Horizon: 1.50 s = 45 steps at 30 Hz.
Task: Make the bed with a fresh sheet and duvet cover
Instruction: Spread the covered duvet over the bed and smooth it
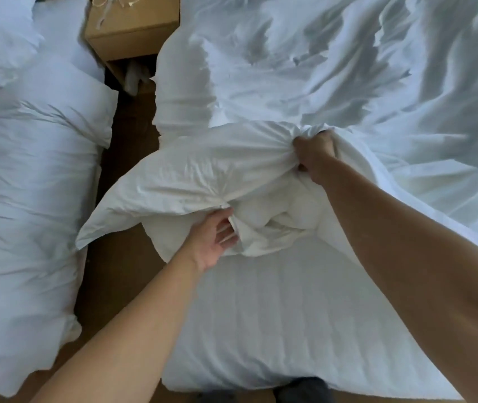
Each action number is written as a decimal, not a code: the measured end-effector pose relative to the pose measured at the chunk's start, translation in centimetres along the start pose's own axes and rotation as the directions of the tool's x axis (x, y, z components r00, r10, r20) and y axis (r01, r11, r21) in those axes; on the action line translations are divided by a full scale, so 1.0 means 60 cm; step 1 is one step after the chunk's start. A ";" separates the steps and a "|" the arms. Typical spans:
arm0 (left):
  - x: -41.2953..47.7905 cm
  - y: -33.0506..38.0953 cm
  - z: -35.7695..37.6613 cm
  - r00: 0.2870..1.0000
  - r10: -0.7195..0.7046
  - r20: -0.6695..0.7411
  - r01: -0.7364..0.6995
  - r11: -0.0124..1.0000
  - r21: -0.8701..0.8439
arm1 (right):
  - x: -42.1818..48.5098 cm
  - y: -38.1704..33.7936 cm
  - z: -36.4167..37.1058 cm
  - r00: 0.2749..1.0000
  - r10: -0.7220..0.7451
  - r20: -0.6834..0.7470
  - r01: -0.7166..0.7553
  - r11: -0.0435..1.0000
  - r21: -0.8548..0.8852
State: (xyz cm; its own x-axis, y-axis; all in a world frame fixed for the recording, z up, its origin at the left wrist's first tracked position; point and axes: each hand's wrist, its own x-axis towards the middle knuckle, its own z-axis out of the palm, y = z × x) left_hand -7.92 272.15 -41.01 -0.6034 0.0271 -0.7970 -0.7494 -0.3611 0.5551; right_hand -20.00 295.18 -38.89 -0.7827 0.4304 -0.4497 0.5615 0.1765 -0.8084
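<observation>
Right hand (313, 155): fingers curled and clamped on a bunched fold of the cover (188, 175), knuckles up, arm extended over the bed.

Left hand (213, 239): palm turned toward the cover opening, thumb lying on top of a fold, fingers reaching into the cloth. The fingertips are hidden in the folds, so it cannot be told whether they grip the cloth or only rest against it.

Cover: white, creased, lying across the middle of the mattress (261, 315). One flat corner hangs past the left edge of the mattress, above the floor (115, 271). Between the two hands the cover gapes, and a rumpled white filling (275, 213) shows inside. To the right and beyond, the cloth spreads in loose wrinkles over the far part of the bed.

Mattress: the near part is bare, with a quilted white surface.

Surroundings: a second bed (28, 184) with white bedding stands to the left, separated by a strip of brown floor. A brown box (133, 27) sits between the beds at the far end
</observation>
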 end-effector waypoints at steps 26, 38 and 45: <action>-0.152 -0.128 0.102 0.894 -0.028 -0.447 -0.168 0.905 -0.391 | -0.351 0.194 0.003 0.822 0.526 -0.218 -0.335 0.756 0.562; -0.350 -0.102 0.041 0.966 0.036 -0.256 -0.138 0.909 -0.392 | -0.493 0.143 0.000 0.831 0.025 0.556 -0.556 0.000 0.831; -0.348 0.065 0.113 0.895 0.443 -0.052 -0.441 0.858 -0.264 | -0.418 -0.025 -0.090 0.992 -0.116 0.042 0.016 0.458 0.889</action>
State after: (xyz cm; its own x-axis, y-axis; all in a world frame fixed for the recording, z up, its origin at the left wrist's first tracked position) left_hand -0.09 276.50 -20.61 -0.8580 -0.1843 -0.4794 -0.3053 -0.5676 0.7646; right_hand 0.27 288.91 -24.35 -0.8532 0.3692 -0.3685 0.0060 -0.6995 -0.7146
